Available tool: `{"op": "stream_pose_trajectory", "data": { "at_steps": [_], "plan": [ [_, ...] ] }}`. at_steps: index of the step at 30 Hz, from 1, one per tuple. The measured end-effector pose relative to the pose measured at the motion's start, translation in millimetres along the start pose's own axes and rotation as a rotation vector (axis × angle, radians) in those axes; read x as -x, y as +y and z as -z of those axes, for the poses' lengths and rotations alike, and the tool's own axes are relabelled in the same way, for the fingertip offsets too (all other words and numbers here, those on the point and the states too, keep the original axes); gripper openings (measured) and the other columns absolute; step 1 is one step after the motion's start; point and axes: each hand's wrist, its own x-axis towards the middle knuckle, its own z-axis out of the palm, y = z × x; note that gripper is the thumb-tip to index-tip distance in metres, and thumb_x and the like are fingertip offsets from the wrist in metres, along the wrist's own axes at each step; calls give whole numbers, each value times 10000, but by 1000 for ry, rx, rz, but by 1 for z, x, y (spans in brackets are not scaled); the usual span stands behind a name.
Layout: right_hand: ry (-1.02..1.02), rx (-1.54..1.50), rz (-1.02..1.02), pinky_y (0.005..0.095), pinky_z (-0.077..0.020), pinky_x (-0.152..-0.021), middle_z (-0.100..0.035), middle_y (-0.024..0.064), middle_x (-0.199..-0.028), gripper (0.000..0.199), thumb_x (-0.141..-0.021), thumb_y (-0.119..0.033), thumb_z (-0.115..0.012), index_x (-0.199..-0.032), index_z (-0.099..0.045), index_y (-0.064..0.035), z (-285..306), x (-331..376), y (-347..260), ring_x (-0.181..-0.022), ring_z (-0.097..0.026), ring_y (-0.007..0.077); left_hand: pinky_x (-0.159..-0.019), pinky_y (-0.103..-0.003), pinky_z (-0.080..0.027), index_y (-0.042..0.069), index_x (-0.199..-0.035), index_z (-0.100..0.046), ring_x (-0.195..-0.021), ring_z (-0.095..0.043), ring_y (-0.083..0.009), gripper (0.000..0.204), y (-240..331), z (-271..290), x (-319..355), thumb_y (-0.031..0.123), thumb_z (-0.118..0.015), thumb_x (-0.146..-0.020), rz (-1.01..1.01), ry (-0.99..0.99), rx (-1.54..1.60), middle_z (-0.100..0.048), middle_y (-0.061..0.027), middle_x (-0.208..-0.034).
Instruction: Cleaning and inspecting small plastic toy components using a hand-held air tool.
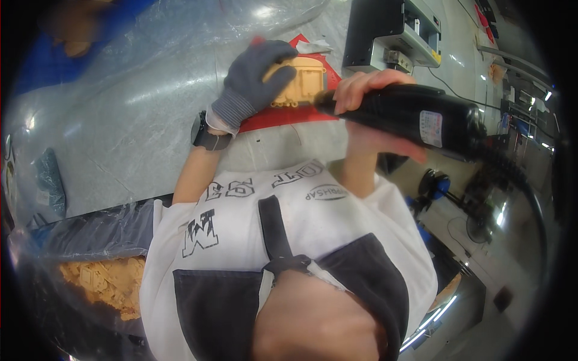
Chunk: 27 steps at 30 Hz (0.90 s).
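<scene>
My left hand [253,78], in a grey knit glove, is closed around the left side of a yellow moulded plastic part [309,77]. The part rests over a red mat [283,118] on the bench. From the right, my bare right hand [366,90] grips a thick black handheld power tool [409,111] with a coiled cable [512,171]. Its narrow front end points at the lower right edge of the part; whether they touch I cannot tell.
A black-and-silver boxy device [391,36] stands behind the mat on the right. Grey sheeting covers the bench [144,132]. At lower left, a plastic-lined container holds many yellow pieces [111,283]. Something blue [36,63] with a blurred brownish shape lies at the far left.
</scene>
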Motion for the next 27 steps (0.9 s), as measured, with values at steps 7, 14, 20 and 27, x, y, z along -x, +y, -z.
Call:
{"op": "stream_pose_trajectory", "data": {
  "at_steps": [7, 14, 20, 27],
  "plan": [
    [50, -51, 30, 304, -418, -439, -489, 92, -581, 958, -503, -852, -420, -897, -443, 21, 5, 3, 0, -447, -486, 202, -756, -352, -446, 50, -949, -572, -853, -560, -291, 245, 4, 1, -8, 183, -594, -745, -140, 70, -52, -578, -128, -959],
    [223, 63, 104, 336, -424, -474, -510, 81, -590, 924, -592, -819, -422, -988, -481, 13, 50, 6, -48, -468, -504, 204, -812, -339, -425, 40, -984, -569, -922, -544, -274, 261, 7, 1, -3, 140, -585, -743, -43, 69, -107, -574, -127, -999],
    [617, 424, 283, 306, -410, -433, -491, 91, -551, 931, -578, -853, -347, -959, -479, -14, 125, -33, -66, -466, -480, 191, -785, -355, -429, 36, -961, -568, -881, -548, -294, 248, 14, -8, 0, 147, -583, -739, -9, 98, -56, -580, -137, -970],
    [633, 414, -32, 286, -408, -447, -461, 75, -547, 838, -614, -813, -390, -884, -460, -23, 127, -33, -44, -452, -456, 178, -762, -355, -434, 29, -951, -567, -864, -553, -298, 217, 12, -4, -2, 118, -562, -753, -69, 134, -76, -584, -140, -950]
  ]
}}
